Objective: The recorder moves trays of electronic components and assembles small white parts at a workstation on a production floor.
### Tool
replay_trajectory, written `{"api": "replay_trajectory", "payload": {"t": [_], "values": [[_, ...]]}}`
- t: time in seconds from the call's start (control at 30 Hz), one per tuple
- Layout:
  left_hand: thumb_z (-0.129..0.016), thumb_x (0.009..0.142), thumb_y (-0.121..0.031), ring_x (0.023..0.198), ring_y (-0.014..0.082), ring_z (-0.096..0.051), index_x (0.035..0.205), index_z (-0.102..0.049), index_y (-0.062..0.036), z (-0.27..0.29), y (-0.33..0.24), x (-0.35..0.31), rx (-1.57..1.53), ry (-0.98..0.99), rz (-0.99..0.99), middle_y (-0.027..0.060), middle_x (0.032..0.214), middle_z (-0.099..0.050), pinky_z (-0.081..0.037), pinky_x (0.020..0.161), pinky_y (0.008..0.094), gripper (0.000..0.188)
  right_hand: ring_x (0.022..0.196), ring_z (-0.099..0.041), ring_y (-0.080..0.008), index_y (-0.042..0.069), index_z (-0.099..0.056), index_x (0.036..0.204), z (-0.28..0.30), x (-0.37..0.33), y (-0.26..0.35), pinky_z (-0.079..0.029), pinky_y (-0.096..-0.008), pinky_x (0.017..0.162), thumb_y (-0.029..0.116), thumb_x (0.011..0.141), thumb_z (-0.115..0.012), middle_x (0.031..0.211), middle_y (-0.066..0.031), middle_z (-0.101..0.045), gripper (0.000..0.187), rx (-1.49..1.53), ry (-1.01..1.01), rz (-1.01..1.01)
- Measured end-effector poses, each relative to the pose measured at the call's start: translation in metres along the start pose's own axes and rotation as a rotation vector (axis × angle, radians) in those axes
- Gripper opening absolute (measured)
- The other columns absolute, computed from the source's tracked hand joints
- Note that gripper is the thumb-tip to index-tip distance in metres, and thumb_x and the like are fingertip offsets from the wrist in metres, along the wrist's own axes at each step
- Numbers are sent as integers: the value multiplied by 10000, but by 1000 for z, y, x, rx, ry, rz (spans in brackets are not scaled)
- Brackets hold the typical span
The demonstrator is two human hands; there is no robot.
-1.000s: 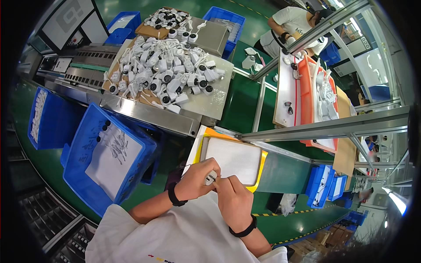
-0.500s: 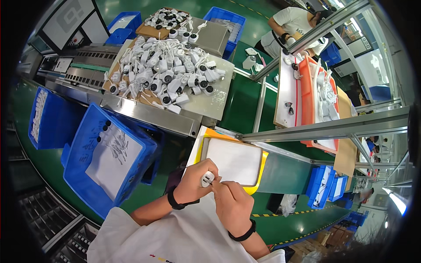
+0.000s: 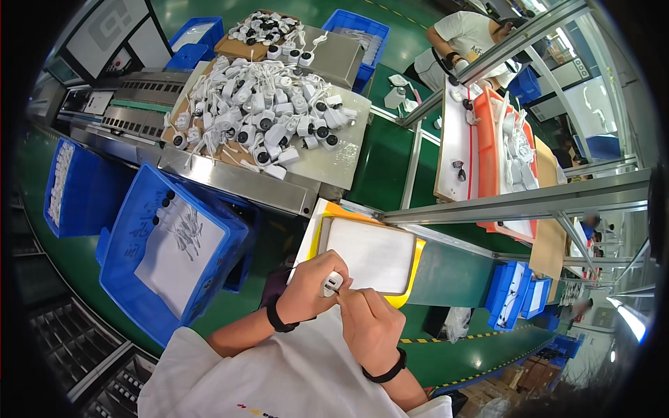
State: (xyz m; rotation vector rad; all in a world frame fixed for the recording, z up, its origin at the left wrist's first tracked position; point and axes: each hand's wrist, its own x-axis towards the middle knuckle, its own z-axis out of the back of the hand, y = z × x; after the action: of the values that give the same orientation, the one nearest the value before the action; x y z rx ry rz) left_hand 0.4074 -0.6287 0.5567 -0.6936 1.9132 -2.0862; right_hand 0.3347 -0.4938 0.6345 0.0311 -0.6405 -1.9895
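My left hand (image 3: 306, 284) is closed around a small white USB charger (image 3: 332, 281), whose end face with dark slots points up. Close against it, my right hand (image 3: 373, 327) has its fingers pinched together at the charger's lower right edge. A thin dark tip shows between those fingers and the charger; the rest of what they hold is hidden. Just beyond both hands lies a yellow tray (image 3: 417, 268) with a white pad (image 3: 369, 252) in it.
Piled white plug chargers with cables (image 3: 254, 104) cover the steel table ahead left. A blue bin (image 3: 129, 272) with loose cables stands at the left. A metal rail (image 3: 516, 203) crosses at right, near an orange crate (image 3: 488, 143). Beyond it, a co-worker (image 3: 456, 38) bends over a bench.
Hardly anything differs. Both hands keep their hold at the charger, which has shifted and turned very slightly.
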Motion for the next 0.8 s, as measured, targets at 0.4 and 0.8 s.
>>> {"api": "replay_trajectory", "payload": {"t": [0.4,0.8], "values": [[-766,855,37,775,257,-627,926,-568,-60,1,-1,-2,5,34,1,95,890,-624,-503,714,328,232,636,-620,-200,39,-701,960,2,-3,0,-471,-327,515,-30,799,-742,784,-48,-612,180,-104,46,86],[-747,857,57,771,256,-620,927,-544,-60,-3,-1,-5,11,46,8,93,884,-605,-504,712,333,245,625,-606,-193,30,-665,921,-1,-5,-1,-462,-321,500,-45,807,-720,773,-51,-578,147,-106,55,123]]}}
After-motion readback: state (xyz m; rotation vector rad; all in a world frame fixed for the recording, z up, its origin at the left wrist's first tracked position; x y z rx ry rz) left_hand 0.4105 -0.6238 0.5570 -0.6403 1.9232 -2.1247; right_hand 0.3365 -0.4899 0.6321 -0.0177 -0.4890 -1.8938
